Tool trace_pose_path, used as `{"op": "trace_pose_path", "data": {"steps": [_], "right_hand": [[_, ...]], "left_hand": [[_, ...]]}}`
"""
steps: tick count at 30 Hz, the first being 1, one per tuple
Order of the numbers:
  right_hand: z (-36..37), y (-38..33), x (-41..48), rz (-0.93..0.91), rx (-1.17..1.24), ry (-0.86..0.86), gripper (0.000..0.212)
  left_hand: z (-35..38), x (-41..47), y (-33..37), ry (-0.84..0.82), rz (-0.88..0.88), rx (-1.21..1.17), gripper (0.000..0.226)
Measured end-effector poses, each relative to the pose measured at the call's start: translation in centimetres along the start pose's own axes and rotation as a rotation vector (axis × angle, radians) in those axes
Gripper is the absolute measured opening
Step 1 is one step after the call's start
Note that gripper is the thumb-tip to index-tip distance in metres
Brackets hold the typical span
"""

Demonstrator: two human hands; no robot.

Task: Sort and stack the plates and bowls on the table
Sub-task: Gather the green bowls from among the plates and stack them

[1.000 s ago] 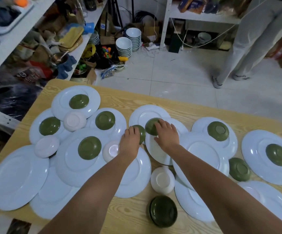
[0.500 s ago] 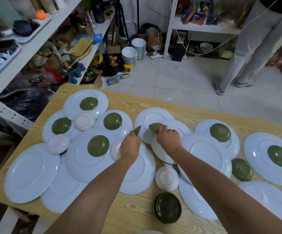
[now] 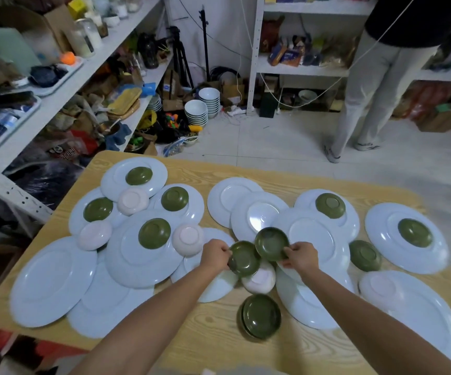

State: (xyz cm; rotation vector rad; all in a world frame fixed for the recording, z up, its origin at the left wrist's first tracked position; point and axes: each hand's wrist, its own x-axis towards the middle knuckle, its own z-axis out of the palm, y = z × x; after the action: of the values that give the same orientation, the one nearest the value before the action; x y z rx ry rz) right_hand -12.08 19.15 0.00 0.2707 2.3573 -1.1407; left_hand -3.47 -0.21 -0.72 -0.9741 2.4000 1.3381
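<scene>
Each of my hands holds one green bowl, right way up, above the table's middle. My left hand (image 3: 214, 255) grips the rim of the nearer green bowl (image 3: 244, 259). My right hand (image 3: 301, 257) pinches the rim of the other green bowl (image 3: 270, 243), which overlaps the first. Under them sits an upturned pink bowl (image 3: 260, 280). A short stack of green bowls (image 3: 261, 316) stands near the front edge. Several pale blue plates (image 3: 54, 280) cover the wooden table (image 3: 213, 328), many with upturned green bowls (image 3: 154, 233) or pink bowls (image 3: 95, 234) on them.
White shelves (image 3: 56, 96) crammed with clutter run along the left. A person (image 3: 375, 85) stands on the tiled floor beyond the table's far right. White bowl stacks (image 3: 196, 112) sit on the floor. Bare wood shows along the table's front edge.
Both hands lifted the two green bowls off the plates at the middle, turned them right way up and drew them toward me. The camera tilted up.
</scene>
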Motion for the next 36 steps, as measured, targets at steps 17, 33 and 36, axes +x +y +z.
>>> {"op": "trace_pose_path", "data": {"steps": [17, 33, 36], "right_hand": [[-1.3, 8.5, -6.4, -0.009, -0.117, -0.355, 0.028], [4.2, 0.1, -4.1, -0.566, -0.788, -0.112, 0.043], [7.7, -4.1, -4.0, -0.62, -0.735, -0.111, 0.042]], "left_hand": [[4.7, -7.2, -3.3, -0.157, -0.032, 0.167, 0.036], [-6.2, -6.6, -8.5, 0.495, -0.053, 0.313, 0.027], [-9.7, -5.4, -10.1, 0.568, -0.044, 0.284, 0.022]]}}
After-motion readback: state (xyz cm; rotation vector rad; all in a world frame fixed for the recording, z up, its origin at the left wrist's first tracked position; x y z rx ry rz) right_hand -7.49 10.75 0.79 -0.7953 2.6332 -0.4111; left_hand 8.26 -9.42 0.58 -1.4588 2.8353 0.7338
